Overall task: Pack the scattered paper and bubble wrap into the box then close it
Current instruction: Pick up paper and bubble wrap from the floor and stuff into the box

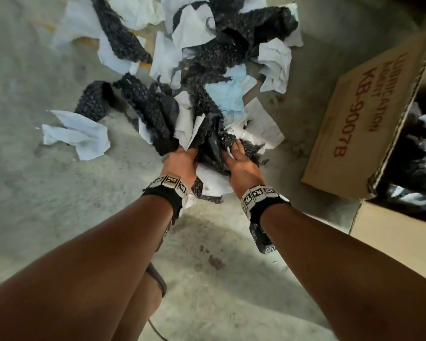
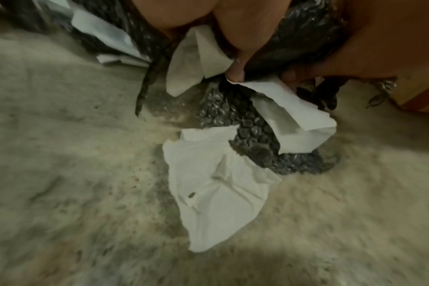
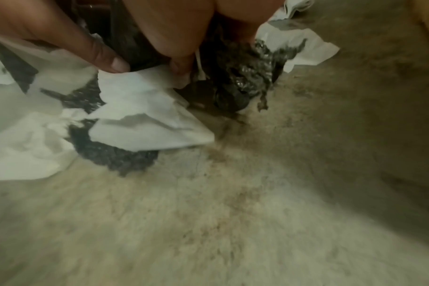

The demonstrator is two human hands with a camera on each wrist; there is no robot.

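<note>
Black bubble wrap [image 1: 207, 134] and white paper [image 1: 214, 178] lie tangled in a heap on the concrete floor. My left hand [image 1: 182, 161] grips the near left side of the heap, its fingers curled round bubble wrap and paper [image 2: 198, 58]. On the near right side my right hand [image 1: 241, 158] clutches bubble wrap [image 3: 235, 81] and paper [image 3: 145, 108]. The open cardboard box [image 1: 362, 124] stands to the right, with black wrap inside [image 1: 413, 153].
More paper sheets [image 1: 79, 136] and bubble wrap strips [image 1: 123, 35] are scattered further out on the floor. Bare concrete [image 1: 47, 205] spreads left and near me. A box flap [image 1: 401, 235] juts out at the near right.
</note>
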